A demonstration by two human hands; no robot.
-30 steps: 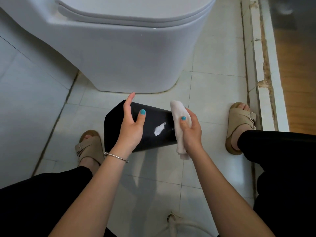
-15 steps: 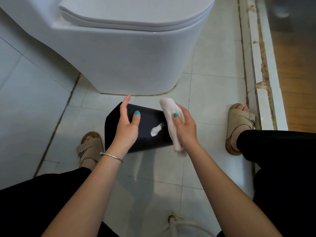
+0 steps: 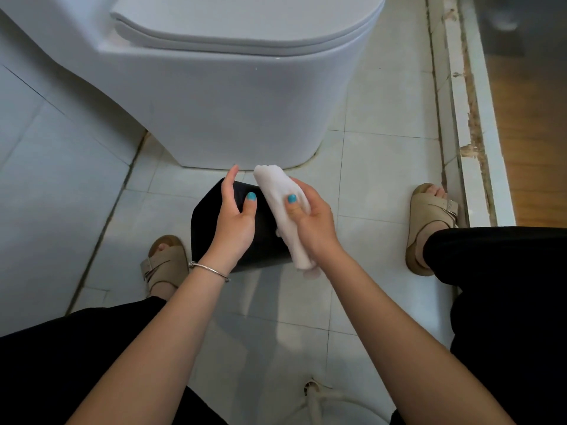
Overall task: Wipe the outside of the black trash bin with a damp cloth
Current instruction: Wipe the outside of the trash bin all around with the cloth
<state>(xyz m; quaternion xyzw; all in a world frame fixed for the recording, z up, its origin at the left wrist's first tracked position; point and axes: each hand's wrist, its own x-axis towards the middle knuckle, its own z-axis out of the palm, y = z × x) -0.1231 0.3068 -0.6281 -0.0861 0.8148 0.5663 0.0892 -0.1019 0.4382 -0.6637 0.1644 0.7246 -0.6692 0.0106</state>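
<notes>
Pretty tight spot here. The black trash bin (image 3: 205, 228) sits on the pale tiled floor (image 3: 368, 179) just near of the white toilet (image 3: 233, 96), whose rounded base takes up most of the far side. Off to the right runs a raised white threshold (image 3: 469, 133) with a chipped, crumbly edge, and wooden flooring beyond it. The left side is a tiled wall (image 3: 46, 148) meeting the floor at a dirty grout line. The person's feet in tan buckled sandals, left one (image 3: 164, 262) and right one (image 3: 429, 222), bracket the bin, so the free floor is mostly the strip near of the bin, between the knees in black trousers.

The bin is smooth, glossy black plastic with rounded corners, tilted toward the toilet. The left hand (image 3: 234, 222) rests on its upper face with fingers straight and relaxed, thumb lying flat against the plastic, steadying it. A thin silver bangle (image 3: 210, 269) sits on that wrist. The right hand (image 3: 313, 228) grips a white cloth (image 3: 279, 191), thumb pinned across it, fingers curled round behind. The cloth is rolled into a soft, nubby sausage shape, laid diagonally over the bin's right edge, touching it just beside the left thumb. Both thumbnails are painted teal.
</notes>
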